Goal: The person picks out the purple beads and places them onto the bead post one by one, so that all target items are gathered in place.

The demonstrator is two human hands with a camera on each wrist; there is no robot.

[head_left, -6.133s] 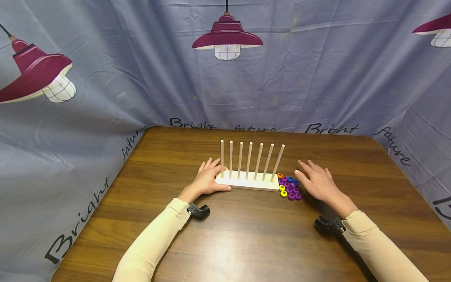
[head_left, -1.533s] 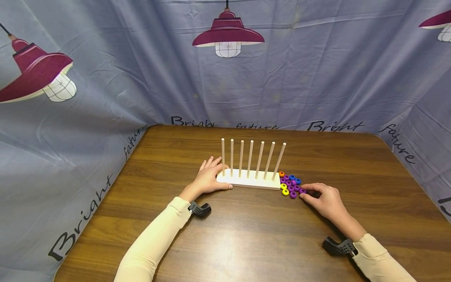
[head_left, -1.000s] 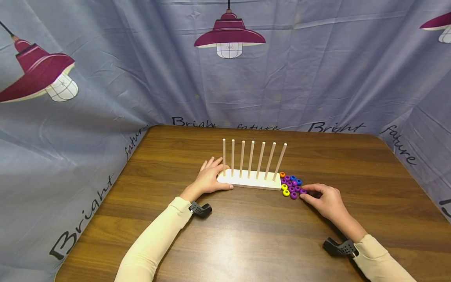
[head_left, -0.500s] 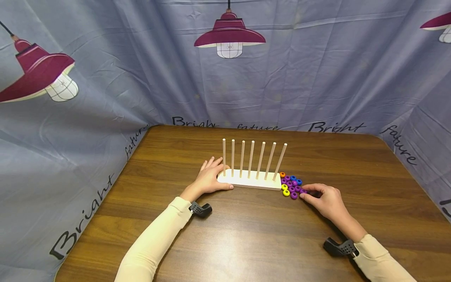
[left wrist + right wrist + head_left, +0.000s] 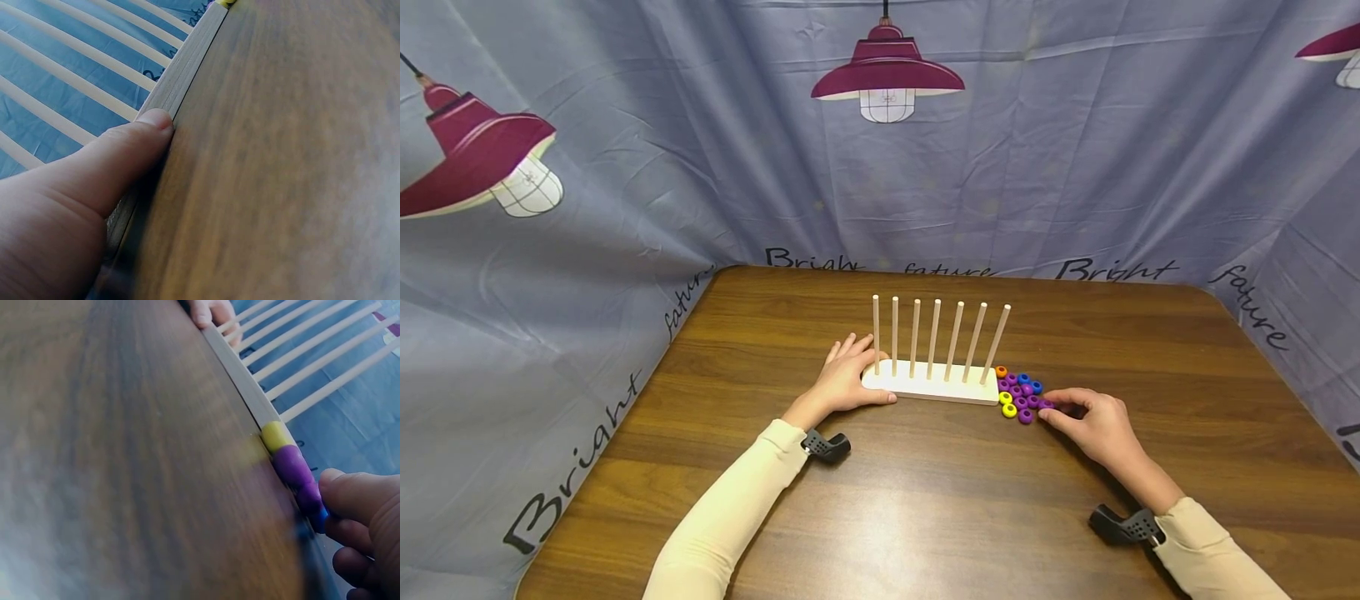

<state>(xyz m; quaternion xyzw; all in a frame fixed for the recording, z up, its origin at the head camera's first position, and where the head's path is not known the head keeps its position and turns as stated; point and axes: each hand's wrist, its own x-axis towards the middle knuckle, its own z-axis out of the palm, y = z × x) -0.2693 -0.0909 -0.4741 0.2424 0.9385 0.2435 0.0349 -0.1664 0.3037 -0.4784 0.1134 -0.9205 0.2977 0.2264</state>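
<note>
- Thumb and forefinger of the right hand (image 5: 1093,423) pinched a purple bead (image 5: 1047,405) on the table (image 5: 940,500), though the blurred wrist view left the firmness of that pinch uncertain
- The bead looked light, hard and smooth, likely to slip or roll, best taken by its sides, hole free
- Other beads (image 5: 1027,390) lay between it and the wooden base (image 5: 919,387)
- The left hand (image 5: 841,383) gripped the base's left end, thumb along the front, below upright pegs (image 5: 956,340)

On the table (image 5: 880,508), beads (image 5: 1027,390) lie just beside the peg rack (image 5: 928,388) at three o'clock; the left grip (image 5: 842,383) is at its nine, the right grip (image 5: 1092,423) at the beads' four. Behind, at twelve, hangs a curtain (image 5: 970,183).
</note>
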